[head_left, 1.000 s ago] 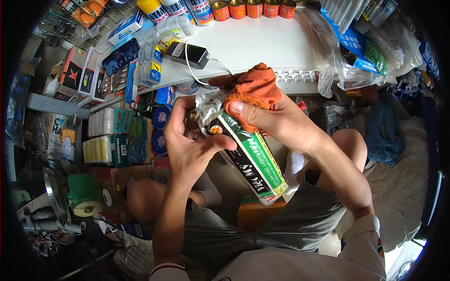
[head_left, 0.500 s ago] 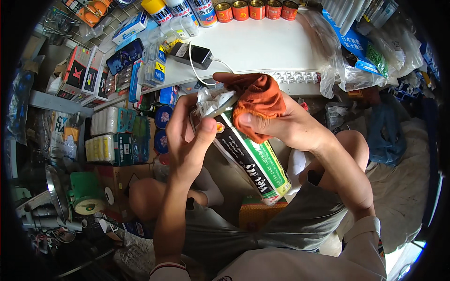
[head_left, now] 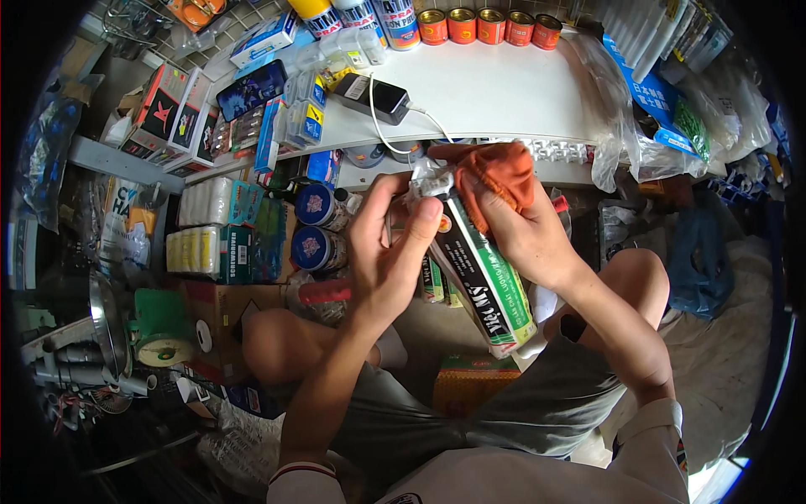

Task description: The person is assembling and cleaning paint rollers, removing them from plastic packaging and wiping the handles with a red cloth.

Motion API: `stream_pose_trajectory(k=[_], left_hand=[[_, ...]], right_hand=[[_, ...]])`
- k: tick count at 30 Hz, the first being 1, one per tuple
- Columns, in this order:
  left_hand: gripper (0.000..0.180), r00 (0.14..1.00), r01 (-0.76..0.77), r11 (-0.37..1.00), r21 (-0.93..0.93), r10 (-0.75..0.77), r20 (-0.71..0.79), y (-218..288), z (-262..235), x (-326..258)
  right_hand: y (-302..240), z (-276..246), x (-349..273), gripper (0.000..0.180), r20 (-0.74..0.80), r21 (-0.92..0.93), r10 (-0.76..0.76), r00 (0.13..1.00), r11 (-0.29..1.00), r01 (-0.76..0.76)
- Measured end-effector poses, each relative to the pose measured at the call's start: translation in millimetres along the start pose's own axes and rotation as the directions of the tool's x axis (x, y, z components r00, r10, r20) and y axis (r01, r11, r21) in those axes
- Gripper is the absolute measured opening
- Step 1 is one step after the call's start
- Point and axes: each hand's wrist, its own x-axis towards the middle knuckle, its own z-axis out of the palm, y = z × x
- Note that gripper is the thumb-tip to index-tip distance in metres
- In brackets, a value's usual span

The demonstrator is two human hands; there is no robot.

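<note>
A long packaged paint roller [head_left: 484, 281] in a green, black and white wrapper hangs slantwise above my lap, its lower end toward my right knee. Closed around its upper end is my left hand [head_left: 388, 244], the thumb pressed along the near side by crumpled clear plastic [head_left: 431, 182]. My right hand [head_left: 537, 239] grips a bunched orange-brown cloth [head_left: 502, 174] against the package's upper right side. The fingers behind the package and under the cloth are partly hidden.
A white shelf [head_left: 504, 92] ahead bears a black power adapter [head_left: 374, 99] with a white cable, spray cans [head_left: 396, 23] and small red tins [head_left: 491, 27]. To the left stand boxes, blue-lidded jars [head_left: 317, 248] and a green scale [head_left: 159, 323]. Plastic bags [head_left: 617, 139] hang at right.
Both hands, the package and the cloth have shifted rightward in the picture, while the whole view has also moved slightly. The cloth now sits higher on the package's end, showing more of the wrapper.
</note>
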Motion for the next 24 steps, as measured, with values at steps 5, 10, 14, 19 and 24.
stream_pose_trajectory(k=[5, 10, 14, 19, 24], left_hand=[[0.033, 0.991, 0.026, 0.997, 0.072, -0.016, -0.131, -2.9, -5.7, 3.8], [0.034, 0.913, 0.077, 0.996, -0.047, -0.090, -0.398, -18.1, -38.9, 25.1], [0.040, 0.863, 0.253, 0.962, -0.103, -0.273, -0.426, -8.9, -37.2, 28.8], [0.036, 0.918, 0.334, 0.943, -0.010, -0.327, -0.225, 0.2, -48.7, 26.3], [0.033, 0.976, 0.195, 0.980, -0.042, -0.198, -0.084, -4.6, -32.8, 28.5]], right_hand=[[-22.2, 3.5, 5.4, 0.026, 0.206, 0.048, 0.151, 0.967, 0.985, -0.164], [-19.2, 11.3, 2.0, 0.040, 0.299, 0.029, 0.327, 0.896, 0.936, -0.351], [-7.4, 12.3, -2.6, 0.047, 0.237, -0.202, 0.265, 0.935, 0.954, -0.219], [-17.0, 8.1, -5.3, 0.028, 0.134, -0.513, 0.255, 0.958, 0.845, -0.153], [-14.8, -15.4, 5.4, 0.017, -0.033, -0.792, -0.211, 0.977, 0.601, 0.103]])
